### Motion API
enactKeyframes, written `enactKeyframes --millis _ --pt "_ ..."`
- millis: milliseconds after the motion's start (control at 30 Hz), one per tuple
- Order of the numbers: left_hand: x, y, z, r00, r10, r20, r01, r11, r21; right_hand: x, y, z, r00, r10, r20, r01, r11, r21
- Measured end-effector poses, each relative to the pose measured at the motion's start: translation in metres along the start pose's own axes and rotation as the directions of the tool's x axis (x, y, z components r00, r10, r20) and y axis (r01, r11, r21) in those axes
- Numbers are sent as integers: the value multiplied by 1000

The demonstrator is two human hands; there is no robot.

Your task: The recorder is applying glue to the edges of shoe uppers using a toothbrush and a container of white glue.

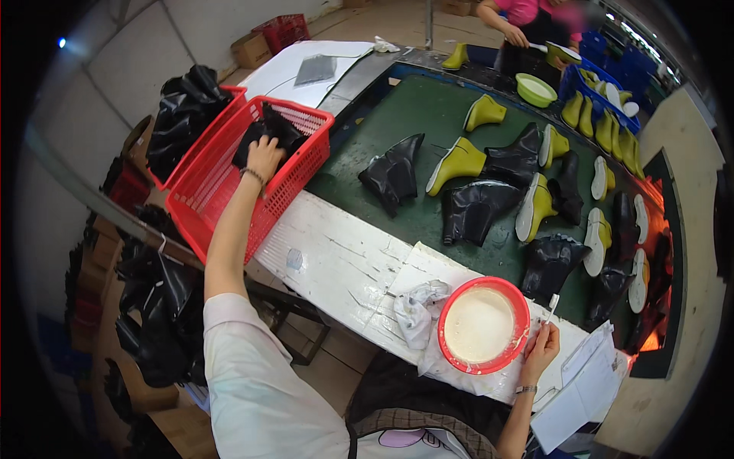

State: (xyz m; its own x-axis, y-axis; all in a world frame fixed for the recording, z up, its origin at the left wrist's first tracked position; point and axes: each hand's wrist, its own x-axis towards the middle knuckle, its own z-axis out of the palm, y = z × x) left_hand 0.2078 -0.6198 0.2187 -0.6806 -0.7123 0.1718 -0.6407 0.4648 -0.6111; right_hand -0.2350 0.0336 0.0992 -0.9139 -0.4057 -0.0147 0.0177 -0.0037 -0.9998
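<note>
My left hand (264, 158) reaches into a red plastic basket (306, 164), its fingers closed on a black boot upper (287, 131). Beside the red bowl (524, 302) of cream-coloured liquid, my right hand (543, 348) grips a small white brush (553, 304), bristle end up. A crumpled white cloth (417, 314) lies against the bowl's left side. Beyond the bowl, several black boot uppers (474, 210) and yellow-green shoe forms with pale soles (459, 163) are spread over the green conveyor belt (344, 157).
A white board ledge (329, 241) runs along the belt's near side. Papers (577, 405) hang at its right end. Black uppers (172, 298) hang low on the left. Across the belt, another person (527, 46) handles a yellow-green form near a green bowl (537, 89) and blue crate (604, 84).
</note>
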Motion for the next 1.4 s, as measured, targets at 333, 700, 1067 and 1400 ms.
enactKeyframes --millis 333,700,1067,1400 --pt "-28 8 15 937 -18 348 38 998 -49 -1 -4 -2 995 -19 -98 17 1000 -19" --pt "-130 -50 96 790 -79 608 3 992 125 -2 2 -8 994 -14 -107 24 996 85" --pt "-151 -45 -18 927 -309 -213 235 920 -312 1 4 -9 997 -24 -68 30 996 87" --pt "-196 -45 -216 452 -883 -125 -392 -71 -917 1 -61 1 1000 -19 -3 20 992 121"
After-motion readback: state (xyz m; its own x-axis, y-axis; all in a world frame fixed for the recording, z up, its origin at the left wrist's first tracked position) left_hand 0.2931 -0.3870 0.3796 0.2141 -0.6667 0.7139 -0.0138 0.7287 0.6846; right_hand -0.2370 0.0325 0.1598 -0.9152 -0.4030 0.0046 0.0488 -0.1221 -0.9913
